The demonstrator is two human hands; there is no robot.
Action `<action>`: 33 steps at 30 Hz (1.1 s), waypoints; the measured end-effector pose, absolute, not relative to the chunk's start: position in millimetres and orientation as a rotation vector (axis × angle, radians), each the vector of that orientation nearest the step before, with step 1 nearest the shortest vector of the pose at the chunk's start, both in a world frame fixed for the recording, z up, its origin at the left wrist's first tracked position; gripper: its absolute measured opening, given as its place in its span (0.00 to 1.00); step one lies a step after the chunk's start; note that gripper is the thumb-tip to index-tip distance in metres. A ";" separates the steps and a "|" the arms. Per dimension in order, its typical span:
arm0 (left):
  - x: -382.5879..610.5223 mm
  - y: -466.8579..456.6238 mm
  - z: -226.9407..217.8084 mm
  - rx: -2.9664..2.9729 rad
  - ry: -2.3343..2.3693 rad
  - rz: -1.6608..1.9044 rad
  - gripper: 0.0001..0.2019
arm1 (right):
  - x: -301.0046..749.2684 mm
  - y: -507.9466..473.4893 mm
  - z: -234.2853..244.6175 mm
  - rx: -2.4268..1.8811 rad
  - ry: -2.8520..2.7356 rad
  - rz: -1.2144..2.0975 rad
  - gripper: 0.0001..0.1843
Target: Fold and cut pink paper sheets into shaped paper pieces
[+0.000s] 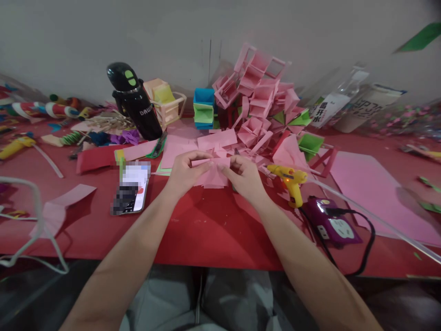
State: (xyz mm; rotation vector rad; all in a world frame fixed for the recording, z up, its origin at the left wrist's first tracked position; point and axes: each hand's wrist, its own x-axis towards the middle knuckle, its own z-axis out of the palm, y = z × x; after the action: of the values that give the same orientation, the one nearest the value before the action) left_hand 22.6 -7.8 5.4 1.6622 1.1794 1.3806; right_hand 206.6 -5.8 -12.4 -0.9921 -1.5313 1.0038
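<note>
Between my two hands is a small piece of pink paper (211, 178), raised over the red table in front of me. My left hand (187, 171) pinches its left side between thumb and fingers. On the other side my right hand (245, 175) grips the right edge, its thumb on the face towards me. Pink paper strips (217, 139) and flat pink sheets (174, 149) lie just behind my hands. To the right of my right hand, a yellow hot glue gun (291, 179) with an orange light rests on the table, a long clear glue stick in its back.
A phone (135, 188) lies left of my arms. Behind stand a black bottle (139, 103) and a heap of folded pink paper pieces (260, 89). A purple power box (332, 223) with a black cable is at right, near a large pink sheet (382, 188). White cord (37, 216) hangs at left.
</note>
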 end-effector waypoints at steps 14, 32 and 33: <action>23.4 -6.8 3.5 1.610 1.160 1.395 0.06 | 205.7 -7.4 -9.2 -0.994 -1.542 0.993 0.17; 19.3 -6.1 5.7 1.536 1.089 1.272 0.07 | 213.4 -8.4 2.3 -1.072 -1.672 0.869 0.16; 19.3 -5.8 5.5 1.528 1.089 1.272 0.07 | 213.7 -8.6 3.1 -1.075 -1.671 0.865 0.16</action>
State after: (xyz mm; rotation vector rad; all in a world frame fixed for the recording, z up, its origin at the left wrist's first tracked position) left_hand 19.3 -5.8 5.5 1.5281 1.0891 1.2724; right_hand 213.7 -8.6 3.1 -1.0752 -1.6706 0.8648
